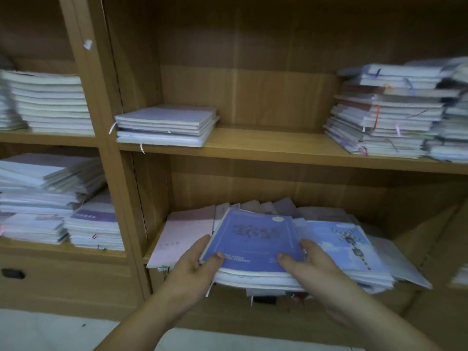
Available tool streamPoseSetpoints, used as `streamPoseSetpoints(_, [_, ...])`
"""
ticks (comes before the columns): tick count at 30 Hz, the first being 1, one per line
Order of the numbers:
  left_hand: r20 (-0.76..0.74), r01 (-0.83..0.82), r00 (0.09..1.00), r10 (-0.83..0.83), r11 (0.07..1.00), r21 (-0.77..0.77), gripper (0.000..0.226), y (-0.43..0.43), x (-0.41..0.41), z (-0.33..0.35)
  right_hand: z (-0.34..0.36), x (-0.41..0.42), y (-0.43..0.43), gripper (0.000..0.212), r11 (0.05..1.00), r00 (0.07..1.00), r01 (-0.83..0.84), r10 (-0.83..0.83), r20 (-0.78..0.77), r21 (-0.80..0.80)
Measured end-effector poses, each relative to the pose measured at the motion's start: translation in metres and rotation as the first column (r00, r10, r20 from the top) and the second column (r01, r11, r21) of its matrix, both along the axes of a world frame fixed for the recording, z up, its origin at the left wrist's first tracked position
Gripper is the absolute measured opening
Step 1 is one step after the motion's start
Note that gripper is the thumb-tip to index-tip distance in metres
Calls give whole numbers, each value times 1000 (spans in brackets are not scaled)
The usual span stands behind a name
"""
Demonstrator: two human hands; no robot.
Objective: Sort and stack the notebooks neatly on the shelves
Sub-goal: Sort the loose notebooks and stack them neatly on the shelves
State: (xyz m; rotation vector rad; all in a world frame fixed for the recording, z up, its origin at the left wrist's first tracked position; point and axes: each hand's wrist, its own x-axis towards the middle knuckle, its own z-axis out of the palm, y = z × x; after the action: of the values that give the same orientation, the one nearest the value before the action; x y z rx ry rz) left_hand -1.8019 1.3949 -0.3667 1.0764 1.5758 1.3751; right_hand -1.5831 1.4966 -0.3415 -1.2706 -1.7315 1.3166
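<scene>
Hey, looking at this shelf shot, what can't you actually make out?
Head view only:
- Blue notebook cover print: blurred, unreadable.
- Fingers of the left hand and right hand: hidden under the bundle they grip; only the thumbs show.
- Tall stack on the middle shelf: motion-blurred, cut off by the right edge.
- Loose notebooks behind the bundle: overlapped, so uncountable.

Smooth, faintly satin wood-grain laminate across the shelves (266, 145). Matt paper covers on the blue notebook (253, 239) and the pink notebook (184, 231) (page edges pale, slightly rough). Thin cloth ribbons (376, 117) hanging from the right-hand stack (395, 107).
</scene>
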Motion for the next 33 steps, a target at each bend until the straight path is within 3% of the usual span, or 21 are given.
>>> streamPoseSetpoints(4, [-50, -20, 998, 24, 996, 84, 27, -56, 10, 28, 25, 18, -52, 21, 994, 997, -36, 42, -63, 99])
streamPoseSetpoints(7, [-65, -48, 996, 58, 987, 153, 36, -91, 14, 58, 45, 23, -91, 42, 982, 997, -50, 59, -45, 184])
streamPoseSetpoints(12, [-44, -62, 996, 75, 966, 249, 49, -123, 6, 111, 105, 24, -130, 42, 937, 983, -40, 99, -157, 346])
streamPoseSetpoints(17, [-186, -77, 969, 163, 914, 397, 40, -102, -21, 172, 164, -10, -103, 43, 873, 948, -53, 196, -250, 485])
streamPoseSetpoints(21, [-271, -100, 927, 259, 868, 487, 27, -70, -52, 205, 192, -61, -61, 29, 849, 931, -73, 247, -271, 524])
streamPoseSetpoints(24, [-312, -134, 895, 319, 860, 493, 27, -39, -87, 219, 206, -102, -26, 15, 871, 916, -83, 258, -307, 484])
streamPoseSetpoints(26, [-348, -193, 861, 371, 871, 452, 48, -15, -116, 225, 214, -130, -4, 20, 882, 915, -81, 250, -315, 465])
streamPoseSetpoints(28, [-403, -248, 817, 413, 882, 402, 50, 6, -142, 230, 218, -156, 16, 27, 881, 921, -39, 214, -324, 471])
streamPoseSetpoints(31, [-388, -326, 799, 459, 874, 361, 67, 33, -173, 237, 224, -189, 38, 18, 878, 933, 20, 155, -323, 478])
streamPoseSetpoints(33, [-464, -390, 729, 504, 862, 324, 70, 46, -190, 235, 225, -206, 47, 16, 892, 954, 6, 131, -270, 453])
